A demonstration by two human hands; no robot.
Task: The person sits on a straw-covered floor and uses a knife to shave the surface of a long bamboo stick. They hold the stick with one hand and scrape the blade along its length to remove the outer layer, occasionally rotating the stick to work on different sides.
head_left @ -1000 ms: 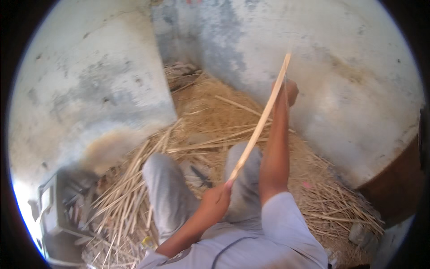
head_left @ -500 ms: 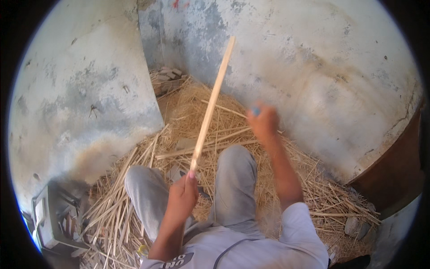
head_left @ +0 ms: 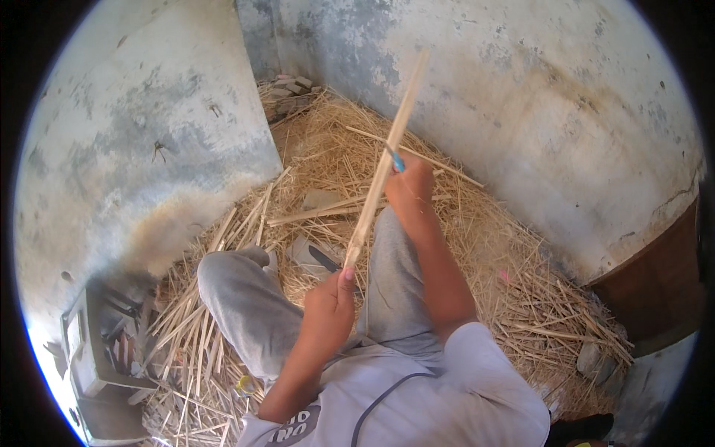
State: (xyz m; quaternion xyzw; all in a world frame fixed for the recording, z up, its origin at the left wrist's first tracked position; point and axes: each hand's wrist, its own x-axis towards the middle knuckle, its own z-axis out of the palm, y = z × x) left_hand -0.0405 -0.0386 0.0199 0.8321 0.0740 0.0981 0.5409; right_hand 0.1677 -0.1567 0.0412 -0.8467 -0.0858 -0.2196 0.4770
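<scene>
My left hand point(head_left: 328, 309) is closed around the lower end of a long, pale, split wooden strip point(head_left: 375, 195), its thumb along the wood. The strip slants up and away to the right. My right hand point(head_left: 410, 192) grips a small blue-handled cutting tool point(head_left: 398, 162), held against the strip above its middle. The tool's thin edge crosses the wood; its exact shape is too small to make out. Between my knees, just beyond my left hand, lies a dark flat blade point(head_left: 323, 258), partly hidden by that hand.
Fine shavings point(head_left: 339, 123) and loose strips point(head_left: 186, 339) cover the floor around my legs. Worn plaster walls point(head_left: 514, 127) stand ahead and at left. A grey plastic frame point(head_left: 93, 365) is at lower left, a brown panel point(head_left: 655, 276) at right, and broken bricks point(head_left: 294, 86) in the far corner.
My right hand has moved left and down, bringing the blue-handled tool to the strip. My left hand and the strip have shifted right, and the view has tilted slightly.
</scene>
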